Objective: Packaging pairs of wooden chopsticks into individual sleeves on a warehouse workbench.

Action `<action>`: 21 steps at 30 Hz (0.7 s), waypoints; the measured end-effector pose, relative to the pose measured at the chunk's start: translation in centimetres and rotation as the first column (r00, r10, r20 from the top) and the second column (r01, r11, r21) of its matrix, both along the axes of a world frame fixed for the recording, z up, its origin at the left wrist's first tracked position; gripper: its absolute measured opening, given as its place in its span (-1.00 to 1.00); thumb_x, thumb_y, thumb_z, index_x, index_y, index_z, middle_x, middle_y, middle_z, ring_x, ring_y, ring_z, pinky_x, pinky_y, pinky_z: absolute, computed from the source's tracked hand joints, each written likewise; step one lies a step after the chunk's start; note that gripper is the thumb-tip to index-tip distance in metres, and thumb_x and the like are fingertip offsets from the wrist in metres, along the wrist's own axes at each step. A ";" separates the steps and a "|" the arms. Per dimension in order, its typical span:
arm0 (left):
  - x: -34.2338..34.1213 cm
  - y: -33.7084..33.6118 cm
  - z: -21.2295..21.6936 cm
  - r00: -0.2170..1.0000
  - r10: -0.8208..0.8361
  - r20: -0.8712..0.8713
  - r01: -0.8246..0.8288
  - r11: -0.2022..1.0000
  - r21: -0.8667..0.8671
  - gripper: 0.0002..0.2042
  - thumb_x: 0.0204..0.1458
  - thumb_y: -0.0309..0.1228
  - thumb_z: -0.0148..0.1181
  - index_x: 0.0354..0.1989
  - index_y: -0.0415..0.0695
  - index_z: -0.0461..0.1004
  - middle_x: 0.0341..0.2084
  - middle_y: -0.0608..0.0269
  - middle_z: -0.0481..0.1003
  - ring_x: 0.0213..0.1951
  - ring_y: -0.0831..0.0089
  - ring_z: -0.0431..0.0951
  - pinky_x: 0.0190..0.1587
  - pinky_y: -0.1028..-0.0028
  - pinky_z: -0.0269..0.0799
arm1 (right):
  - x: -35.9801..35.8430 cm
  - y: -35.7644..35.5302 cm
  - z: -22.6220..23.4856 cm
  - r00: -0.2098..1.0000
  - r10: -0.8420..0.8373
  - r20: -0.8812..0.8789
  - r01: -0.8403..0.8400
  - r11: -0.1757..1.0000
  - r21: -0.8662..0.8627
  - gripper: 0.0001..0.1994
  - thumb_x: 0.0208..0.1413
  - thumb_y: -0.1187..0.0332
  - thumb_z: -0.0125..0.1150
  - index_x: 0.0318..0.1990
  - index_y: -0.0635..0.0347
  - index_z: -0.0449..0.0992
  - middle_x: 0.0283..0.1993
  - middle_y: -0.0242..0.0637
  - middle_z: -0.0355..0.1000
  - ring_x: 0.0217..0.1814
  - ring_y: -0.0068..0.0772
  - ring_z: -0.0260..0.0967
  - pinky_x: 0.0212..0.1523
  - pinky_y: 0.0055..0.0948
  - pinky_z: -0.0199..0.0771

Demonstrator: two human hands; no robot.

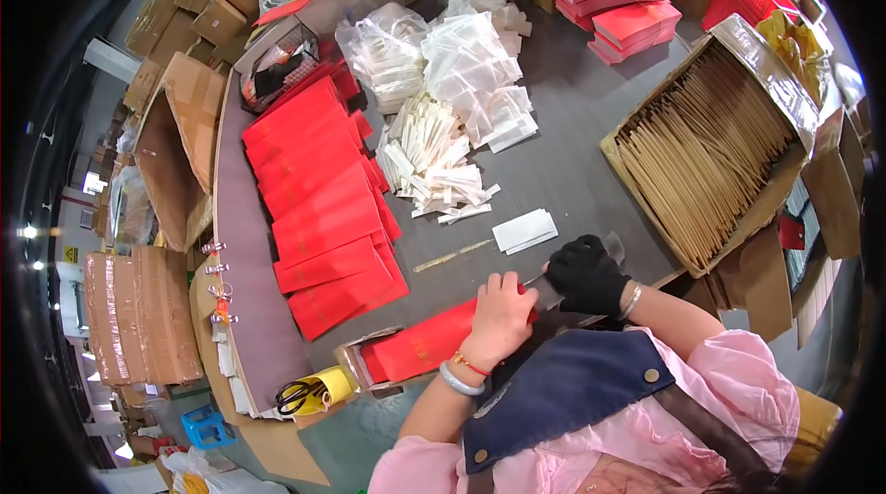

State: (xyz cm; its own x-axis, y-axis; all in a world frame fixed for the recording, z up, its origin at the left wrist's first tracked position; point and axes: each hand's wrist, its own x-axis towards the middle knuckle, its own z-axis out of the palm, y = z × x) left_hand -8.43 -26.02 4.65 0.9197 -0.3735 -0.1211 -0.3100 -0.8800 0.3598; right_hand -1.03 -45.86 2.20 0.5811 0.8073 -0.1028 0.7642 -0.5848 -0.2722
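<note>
My left hand (501,317), bare and with a bracelet at the wrist, is closed on the near end of a red paper envelope (425,343). The envelope's far end rests in an open cardboard box (352,367) at the table's front edge. My right hand (588,278), in a black glove, is close beside it with curled fingers. A thin see-through plastic piece (614,246) sticks out past the glove, and its exact kind is unclear. Just beyond the hands lies a small stack of white paper slips (525,232).
Overlapping red envelopes (329,212) cover the left side. White paper strips (434,154) and clear plastic bags (472,69) pile up mid-table. A box of thin brown sticks (706,148) stands right; red stacks (633,23) lie behind. Scissors (300,396) sit in a yellow holder at front left.
</note>
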 end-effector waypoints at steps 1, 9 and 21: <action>0.6 0.6 1.3 0.997 -0.030 0.075 0.031 0.999 -0.009 -0.82 -0.25 -0.41 0.27 -0.43 -0.12 0.47 -0.30 0.06 0.34 -0.17 0.07 0.35 -0.19 0.19 0.34 | 0.4 -0.2 1.2 1.000 -0.005 0.023 0.004 0.997 0.074 -0.38 -0.36 0.00 0.44 -0.06 0.01 0.46 -0.16 -0.26 0.46 -0.03 -0.18 0.39 0.03 -0.08 0.23; 1.2 11.4 1.4 0.842 0.281 0.461 -0.432 0.863 0.262 -0.75 -0.32 -0.45 0.34 -0.39 -0.21 0.53 -0.11 -0.05 0.39 -0.08 -0.04 0.36 -0.04 0.12 0.35 | 1.3 -3.7 2.9 0.946 -0.305 0.106 0.263 0.919 0.295 -0.44 -0.39 0.02 0.46 -0.17 0.06 0.48 -0.17 -0.22 0.43 -0.10 -0.12 0.36 0.02 -0.13 0.24; -5.4 3.6 -6.5 0.666 0.746 0.022 -0.738 0.663 -0.124 -0.18 -0.31 0.03 0.46 0.14 -0.18 0.35 0.20 -0.01 0.20 0.30 -0.02 0.03 0.33 -0.17 -0.28 | -0.6 -0.7 2.3 0.988 -0.146 0.053 0.147 0.989 -0.012 -0.39 -0.32 -0.02 0.44 -0.09 0.13 0.47 -0.15 -0.21 0.40 -0.03 -0.14 0.34 0.12 -0.11 0.14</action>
State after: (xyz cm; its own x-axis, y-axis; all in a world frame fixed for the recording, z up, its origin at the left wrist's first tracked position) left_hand -13.87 -22.44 -1.85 0.9012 0.4300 -0.0540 0.4048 -0.7908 0.4592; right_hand -1.66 -46.54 4.53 0.6976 0.7118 -0.0820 0.6829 -0.6952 -0.2243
